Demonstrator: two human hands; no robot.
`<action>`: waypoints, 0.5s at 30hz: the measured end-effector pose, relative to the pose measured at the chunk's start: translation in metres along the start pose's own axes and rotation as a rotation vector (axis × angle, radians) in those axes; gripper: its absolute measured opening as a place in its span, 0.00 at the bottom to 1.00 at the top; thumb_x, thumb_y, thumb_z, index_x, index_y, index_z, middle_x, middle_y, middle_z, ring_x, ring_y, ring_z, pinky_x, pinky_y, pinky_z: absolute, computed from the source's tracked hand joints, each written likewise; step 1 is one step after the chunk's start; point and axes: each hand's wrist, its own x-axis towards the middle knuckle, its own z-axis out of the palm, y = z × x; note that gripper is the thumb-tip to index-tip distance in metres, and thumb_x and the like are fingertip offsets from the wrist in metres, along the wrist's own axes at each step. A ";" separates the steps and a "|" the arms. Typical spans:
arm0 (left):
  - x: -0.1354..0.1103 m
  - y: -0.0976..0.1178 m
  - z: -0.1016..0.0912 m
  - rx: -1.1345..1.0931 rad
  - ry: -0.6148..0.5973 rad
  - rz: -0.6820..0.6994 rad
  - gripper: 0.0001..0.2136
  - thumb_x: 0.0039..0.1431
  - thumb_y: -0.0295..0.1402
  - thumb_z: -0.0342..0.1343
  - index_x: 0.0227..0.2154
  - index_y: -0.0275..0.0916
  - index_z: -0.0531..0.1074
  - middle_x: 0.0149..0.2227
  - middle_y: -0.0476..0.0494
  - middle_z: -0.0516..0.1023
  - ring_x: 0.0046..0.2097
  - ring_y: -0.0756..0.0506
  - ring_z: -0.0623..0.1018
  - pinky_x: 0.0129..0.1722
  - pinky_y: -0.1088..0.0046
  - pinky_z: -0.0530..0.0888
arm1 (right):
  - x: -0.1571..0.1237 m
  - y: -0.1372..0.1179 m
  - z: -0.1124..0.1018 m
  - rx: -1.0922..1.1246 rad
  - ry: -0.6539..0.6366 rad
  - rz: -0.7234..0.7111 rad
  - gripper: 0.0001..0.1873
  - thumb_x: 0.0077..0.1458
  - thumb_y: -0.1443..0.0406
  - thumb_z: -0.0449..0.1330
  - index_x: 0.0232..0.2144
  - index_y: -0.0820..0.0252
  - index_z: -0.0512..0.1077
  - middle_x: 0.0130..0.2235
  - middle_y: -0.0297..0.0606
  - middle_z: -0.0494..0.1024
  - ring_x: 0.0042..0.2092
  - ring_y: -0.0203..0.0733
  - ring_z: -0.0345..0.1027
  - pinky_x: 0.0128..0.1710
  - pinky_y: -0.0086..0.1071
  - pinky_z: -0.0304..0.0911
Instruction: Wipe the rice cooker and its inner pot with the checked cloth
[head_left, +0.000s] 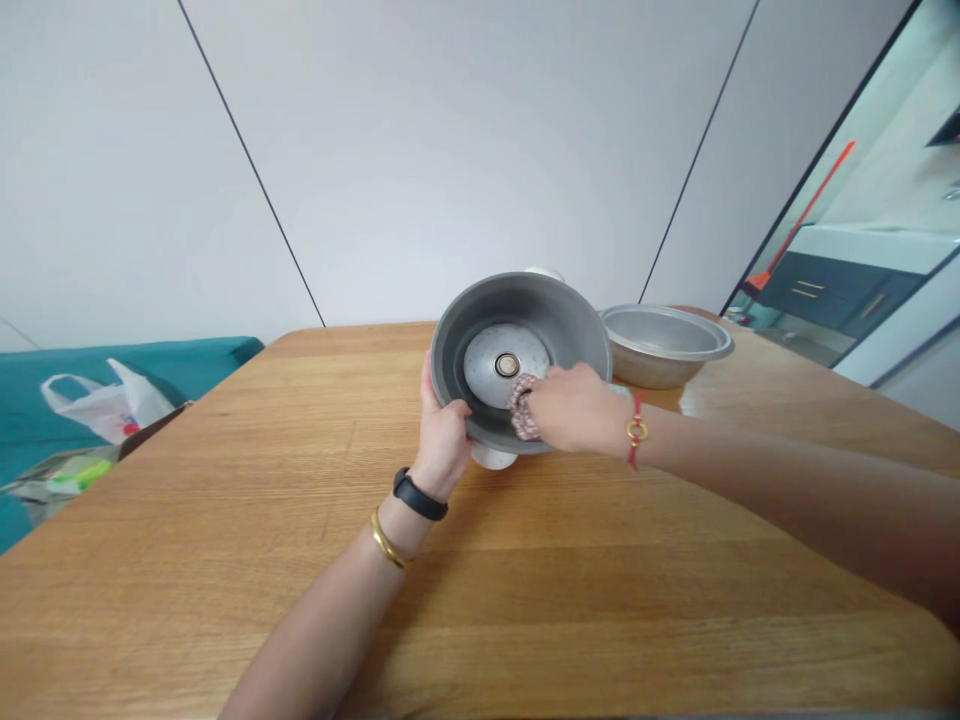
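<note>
A rice cooker body (pixel 487 290) is tilted toward me above the wooden table, with its grey inner wall, silvery heating plate (pixel 480 360) and round central sensor (pixel 507 365) showing. White handles stick out at its top and bottom. My left hand (pixel 444 435) grips the left rim, thumb over the edge and fingers round the outside. Reaching in from the right, my right hand (pixel 574 408) is closed on a bunched, pinkish-brown patterned cloth (pixel 525 408), which lies against the lower inner wall. Part of the cloth is hidden behind the fingers.
To the right of the cooker stands a metal inner pot (pixel 667 335) on the wooden table (pixel 360 540). A pale panelled wall (pixel 450 150) rises behind. On the left is a teal sofa (pixel 202 362) with a white plastic bag (pixel 112 405). A red broom (pixel 802 215) leans at the far right.
</note>
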 end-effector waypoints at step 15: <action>0.007 0.012 -0.004 0.005 -0.074 -0.128 0.46 0.36 0.18 0.52 0.63 0.53 0.56 0.59 0.49 0.72 0.59 0.40 0.71 0.53 0.63 0.75 | 0.052 0.102 -0.040 0.044 0.490 -0.433 0.17 0.65 0.69 0.50 0.46 0.50 0.77 0.66 0.29 0.68 0.69 0.57 0.52 0.67 0.66 0.41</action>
